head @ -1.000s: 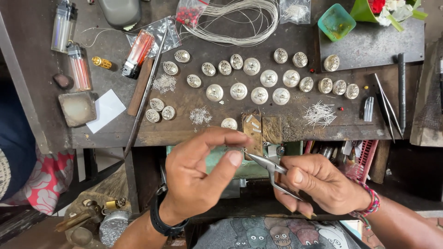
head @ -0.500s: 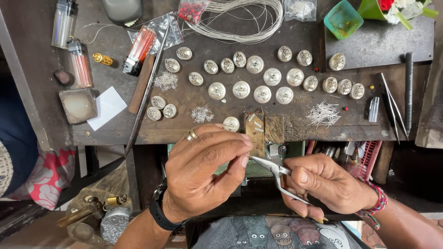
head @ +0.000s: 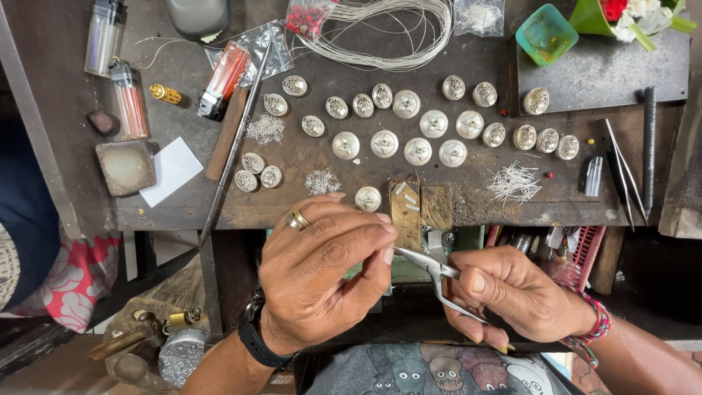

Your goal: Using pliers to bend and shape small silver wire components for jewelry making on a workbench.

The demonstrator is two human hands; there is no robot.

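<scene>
My right hand [head: 523,296] grips small metal pliers [head: 431,269] whose jaws point left toward my left hand [head: 325,274]. My left thumb and fingers are pinched together at the plier tips; whatever sits between them is too small to see. A gold ring is on one left finger and a black watch on that wrist. Both hands hover just below the front edge of a dark workbench [head: 351,201]. Directly beyond the fingers lie a round silver button piece [head: 368,198] and a small wooden bench block [head: 406,212].
Several round silver pieces [head: 417,151] lie in rows on the bench. A coil of silver wire [head: 384,29], lighters [head: 223,77], piles of tiny wire bits [head: 514,183], tweezers [head: 621,172], a teal cup [head: 545,34] and a white paper [head: 172,170] surround them.
Both hands rose a little toward the bench edge; the left fingers closed tighter around the plier tips. The view shifted slightly.
</scene>
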